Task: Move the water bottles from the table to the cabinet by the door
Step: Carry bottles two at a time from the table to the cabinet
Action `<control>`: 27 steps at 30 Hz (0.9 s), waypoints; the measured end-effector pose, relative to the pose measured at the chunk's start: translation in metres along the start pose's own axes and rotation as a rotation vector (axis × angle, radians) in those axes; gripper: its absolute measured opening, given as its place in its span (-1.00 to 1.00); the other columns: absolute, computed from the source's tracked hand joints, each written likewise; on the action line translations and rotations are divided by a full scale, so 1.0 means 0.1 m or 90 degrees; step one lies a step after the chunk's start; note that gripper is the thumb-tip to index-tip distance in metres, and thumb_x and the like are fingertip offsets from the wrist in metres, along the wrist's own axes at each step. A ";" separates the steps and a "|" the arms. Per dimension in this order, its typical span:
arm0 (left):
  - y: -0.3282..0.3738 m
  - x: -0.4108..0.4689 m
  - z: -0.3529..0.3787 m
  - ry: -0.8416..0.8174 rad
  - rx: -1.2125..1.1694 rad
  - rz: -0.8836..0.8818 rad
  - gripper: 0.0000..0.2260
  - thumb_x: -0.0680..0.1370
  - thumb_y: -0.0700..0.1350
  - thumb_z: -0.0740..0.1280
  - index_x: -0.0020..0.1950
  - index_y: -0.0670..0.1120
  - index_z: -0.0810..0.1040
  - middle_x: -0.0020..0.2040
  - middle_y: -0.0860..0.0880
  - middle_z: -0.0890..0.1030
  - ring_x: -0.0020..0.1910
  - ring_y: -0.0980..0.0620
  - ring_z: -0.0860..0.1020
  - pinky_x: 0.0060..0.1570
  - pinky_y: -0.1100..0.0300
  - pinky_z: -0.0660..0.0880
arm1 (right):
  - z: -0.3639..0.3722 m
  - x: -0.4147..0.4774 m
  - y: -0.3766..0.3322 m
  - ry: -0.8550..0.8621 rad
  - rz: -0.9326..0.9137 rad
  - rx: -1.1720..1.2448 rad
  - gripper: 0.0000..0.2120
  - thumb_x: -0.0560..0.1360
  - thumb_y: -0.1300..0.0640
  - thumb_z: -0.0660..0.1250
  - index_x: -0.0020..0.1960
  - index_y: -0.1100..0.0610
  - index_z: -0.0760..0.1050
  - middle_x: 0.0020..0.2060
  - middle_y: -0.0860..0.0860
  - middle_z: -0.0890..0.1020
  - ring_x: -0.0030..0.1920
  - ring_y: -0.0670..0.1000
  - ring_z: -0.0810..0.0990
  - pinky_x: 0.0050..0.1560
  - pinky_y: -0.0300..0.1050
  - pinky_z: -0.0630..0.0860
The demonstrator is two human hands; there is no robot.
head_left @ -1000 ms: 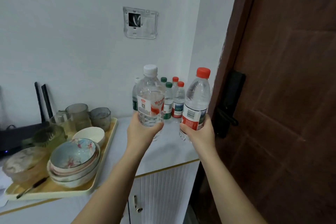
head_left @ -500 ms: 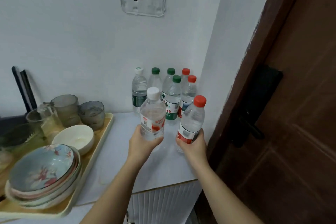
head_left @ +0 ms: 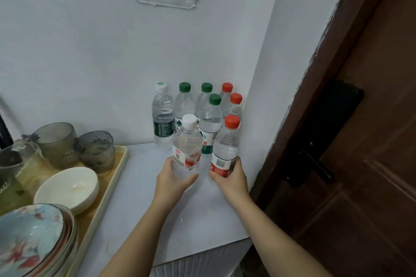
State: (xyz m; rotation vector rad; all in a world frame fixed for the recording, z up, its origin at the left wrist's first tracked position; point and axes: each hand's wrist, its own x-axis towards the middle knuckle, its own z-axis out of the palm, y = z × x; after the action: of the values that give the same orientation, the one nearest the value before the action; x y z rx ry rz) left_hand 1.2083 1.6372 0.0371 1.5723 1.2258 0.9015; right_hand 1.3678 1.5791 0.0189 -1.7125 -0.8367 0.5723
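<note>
Far left, 8 o'clock: stacked patterned bowls, cut off by the left and bottom edges, so we can't count them. They sit in a beige tray with a white bowl and two smoky glass cups. More glassware at 9 o'clock is cropped and blurred.

Centre: our left hand is curled round the lower body of the white-capped bottle, thumb on the near side, fingers wrapped behind and mostly hidden. Just beside it at 3 o'clock, our right hand grips the red-capped bottle low on its label, fingers round its right side. Both bottles are upright over the white cabinet top. The hands hide the bases, so we can't tell if they're set down.

At 12 o'clock of the pair, six bottles stand in the corner, the back ones partly blocked.

Right: brown door, dark handle, too dark to make out detail.
</note>
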 end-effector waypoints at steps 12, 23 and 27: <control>-0.17 0.02 -0.05 0.064 0.008 0.096 -0.41 0.31 -0.13 0.59 0.26 0.04 0.43 0.12 0.13 0.53 0.07 0.10 0.52 0.06 0.21 0.43 | -0.02 0.01 0.20 0.018 -0.011 0.011 -0.42 0.24 0.19 0.63 0.16 -0.03 0.46 0.10 -0.04 0.65 0.08 -0.05 0.65 0.17 0.02 0.59; -0.22 0.25 -0.22 0.078 -0.020 0.101 -0.48 0.40 -0.17 0.51 0.27 0.15 0.43 0.11 0.20 0.57 0.07 0.15 0.53 0.04 0.23 0.42 | 0.44 0.11 -0.02 -0.001 -0.081 -0.051 -0.39 0.25 0.19 0.61 0.21 -0.05 0.44 0.10 -0.07 0.62 0.08 -0.12 0.60 0.14 -0.11 0.56; -0.24 0.36 -0.25 0.076 -0.022 0.096 -0.44 0.43 -0.17 0.48 0.38 0.09 0.40 0.15 0.18 0.57 0.11 0.16 0.52 0.09 0.25 0.40 | 0.56 0.15 -0.11 0.022 -0.103 -0.091 -0.47 0.27 0.19 0.61 0.14 -0.01 0.47 0.05 -0.02 0.55 -0.02 -0.23 0.52 -0.02 -0.43 0.45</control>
State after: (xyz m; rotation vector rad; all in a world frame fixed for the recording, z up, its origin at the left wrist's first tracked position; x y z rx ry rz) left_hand 1.1863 1.6799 0.0222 1.6191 1.1788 1.1210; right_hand 1.3339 1.6272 0.0134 -1.7588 -1.0004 0.3804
